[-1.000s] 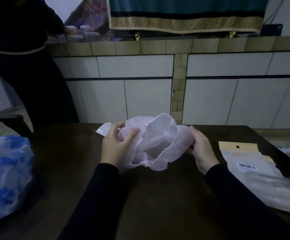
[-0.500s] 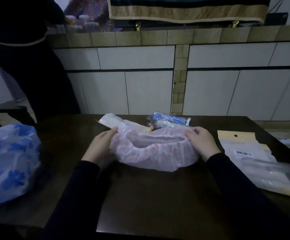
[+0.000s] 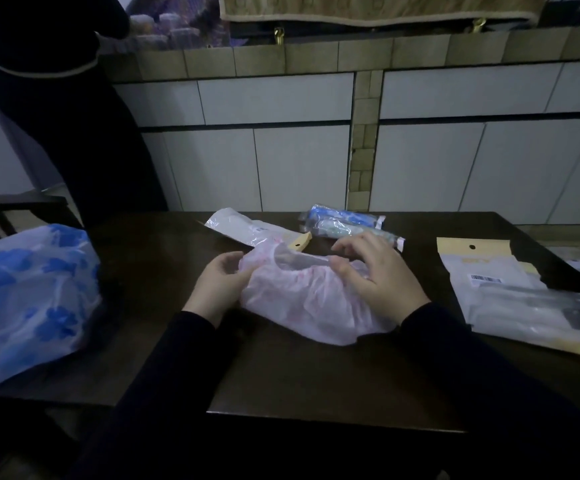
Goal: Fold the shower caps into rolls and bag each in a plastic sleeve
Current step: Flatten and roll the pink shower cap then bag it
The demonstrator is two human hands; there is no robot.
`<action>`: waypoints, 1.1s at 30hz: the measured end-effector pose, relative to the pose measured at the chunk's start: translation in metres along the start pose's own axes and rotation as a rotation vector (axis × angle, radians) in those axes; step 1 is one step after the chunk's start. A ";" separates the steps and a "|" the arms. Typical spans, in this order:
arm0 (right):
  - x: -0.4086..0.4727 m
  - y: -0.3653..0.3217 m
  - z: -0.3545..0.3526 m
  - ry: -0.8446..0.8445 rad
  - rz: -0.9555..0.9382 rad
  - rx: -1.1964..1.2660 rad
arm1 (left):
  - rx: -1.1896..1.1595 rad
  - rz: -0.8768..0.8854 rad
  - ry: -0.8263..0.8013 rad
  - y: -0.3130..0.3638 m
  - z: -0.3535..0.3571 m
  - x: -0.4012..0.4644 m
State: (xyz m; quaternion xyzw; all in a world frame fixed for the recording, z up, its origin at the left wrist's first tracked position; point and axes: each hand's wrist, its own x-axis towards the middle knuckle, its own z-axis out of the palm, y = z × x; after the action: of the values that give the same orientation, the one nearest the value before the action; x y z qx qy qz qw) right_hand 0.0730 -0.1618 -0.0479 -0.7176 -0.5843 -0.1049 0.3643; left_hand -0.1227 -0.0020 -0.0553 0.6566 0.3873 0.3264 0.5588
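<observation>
Lying across the middle of the frame on the dark table [image 3: 316, 382], the pink shower cap [image 3: 302, 303] runs its long axis left to right, opening toward the top. The left hand [image 3: 219, 289] pinches its left end; the right hand [image 3: 378, 278], fingers curled, grips the elastic rim at the right, so both are equally near for a fold. Above centre lie a sleeve [image 3: 247, 228] and bagged rolls [image 3: 344, 221]. Empty sleeves [image 3: 517, 299] are stacked at right; a blue-printed bag [image 3: 28, 299] at left, contents unclear.
</observation>
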 end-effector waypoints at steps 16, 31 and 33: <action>-0.032 0.018 -0.029 -0.366 -0.196 0.127 | 0.756 0.797 -0.292 -0.002 -0.017 -0.036; -0.033 0.020 -0.027 -0.235 0.014 0.273 | 0.822 0.875 -0.325 -0.014 -0.011 -0.016; -0.032 0.020 -0.027 -0.273 0.052 0.293 | 0.861 0.915 -0.321 -0.016 -0.012 -0.013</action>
State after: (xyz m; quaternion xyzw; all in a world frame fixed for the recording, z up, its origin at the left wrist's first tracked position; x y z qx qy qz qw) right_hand 0.0893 -0.2043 -0.0554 -0.6791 -0.6186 0.0891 0.3850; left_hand -0.1414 -0.0059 -0.0687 0.9613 0.0763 0.2447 0.1011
